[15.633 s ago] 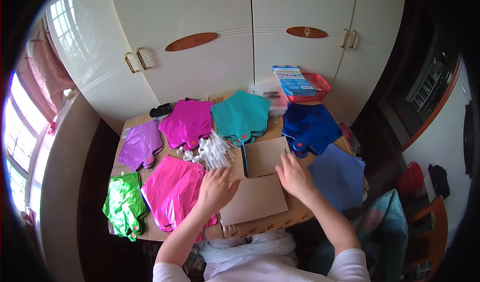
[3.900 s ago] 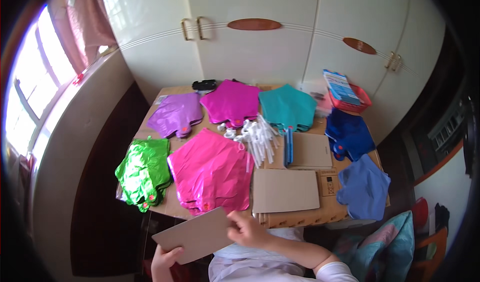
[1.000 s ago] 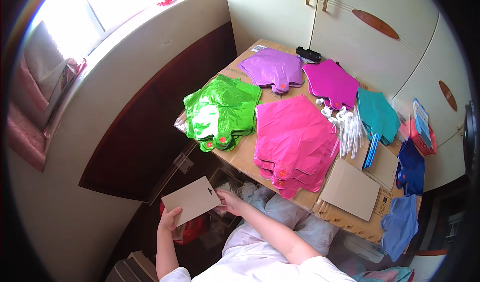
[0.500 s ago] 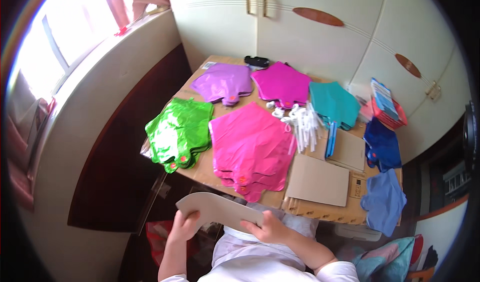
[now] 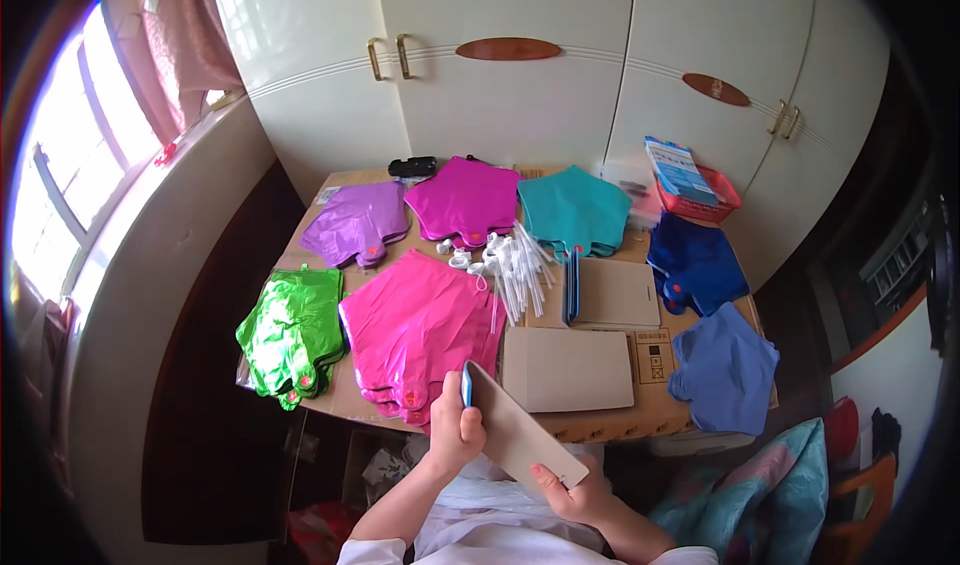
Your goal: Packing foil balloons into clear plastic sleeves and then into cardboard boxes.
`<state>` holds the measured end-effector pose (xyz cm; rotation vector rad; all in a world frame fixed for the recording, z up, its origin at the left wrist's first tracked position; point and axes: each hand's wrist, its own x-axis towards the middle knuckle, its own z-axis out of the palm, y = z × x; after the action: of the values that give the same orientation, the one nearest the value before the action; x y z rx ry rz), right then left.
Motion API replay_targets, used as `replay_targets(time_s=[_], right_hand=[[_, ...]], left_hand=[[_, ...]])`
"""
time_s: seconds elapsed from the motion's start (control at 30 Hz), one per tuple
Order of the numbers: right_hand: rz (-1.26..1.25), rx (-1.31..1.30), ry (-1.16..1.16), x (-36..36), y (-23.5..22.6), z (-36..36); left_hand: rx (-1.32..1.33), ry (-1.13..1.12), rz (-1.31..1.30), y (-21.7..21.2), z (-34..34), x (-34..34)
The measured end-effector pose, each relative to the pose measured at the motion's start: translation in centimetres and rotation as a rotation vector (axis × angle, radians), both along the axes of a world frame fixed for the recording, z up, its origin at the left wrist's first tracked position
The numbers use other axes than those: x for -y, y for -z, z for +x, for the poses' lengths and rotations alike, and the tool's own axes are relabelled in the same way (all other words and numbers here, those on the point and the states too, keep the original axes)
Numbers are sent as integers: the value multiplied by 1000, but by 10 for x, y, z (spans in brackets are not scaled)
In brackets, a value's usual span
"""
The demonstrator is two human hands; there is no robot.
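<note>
A beige-grey cardboard sheet [image 5: 522, 430] is tilted between my two hands, over my lap at the table's front edge. My left hand [image 5: 457, 433] is closed round its upper left end, where a bent edge shows a strip of blue. The lower right corner is pinched by my right hand [image 5: 577, 492], thumb on top. Just beyond, a stack of flat pink foil balloons [image 5: 420, 325] lies on the table. To its right is a stack of similar beige cardboard sheets [image 5: 567, 370]. Behind that, blue-edged folded cards [image 5: 571, 287] stand beside another beige sheet [image 5: 617, 293].
More flat foil balloons lie in piles: green [image 5: 292, 335], purple [image 5: 357, 221], magenta [image 5: 463, 200], teal [image 5: 577, 210], navy [image 5: 697, 262] and pale blue [image 5: 725, 370]. White plastic sticks [image 5: 522, 277] sit mid-table. A red basket [image 5: 718, 203] holds a blue packet at the back right.
My hands have turned the cardboard sheet from nearly level and curved to a steep slant, its left end now showing blue. The view has shifted, so the table sits further left.
</note>
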<state>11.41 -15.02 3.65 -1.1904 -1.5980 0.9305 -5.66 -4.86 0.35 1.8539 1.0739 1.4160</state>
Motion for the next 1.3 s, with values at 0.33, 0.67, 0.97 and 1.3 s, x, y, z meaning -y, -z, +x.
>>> replay_targets(time_s=[0.33, 0.67, 0.97, 1.3], right_hand=[[-77, -342, -10, -13, 31, 41], [-159, -414, -162, -8, 36, 51], [304, 330, 101, -44, -44, 75], [353, 467, -4, -45, -32, 43]], left_hand=[[489, 521, -761, -22, -1, -3], [394, 426, -486, 5, 6, -1], [-228, 419, 31, -19, 19, 6], [-400, 493, 106, -21, 25, 20]])
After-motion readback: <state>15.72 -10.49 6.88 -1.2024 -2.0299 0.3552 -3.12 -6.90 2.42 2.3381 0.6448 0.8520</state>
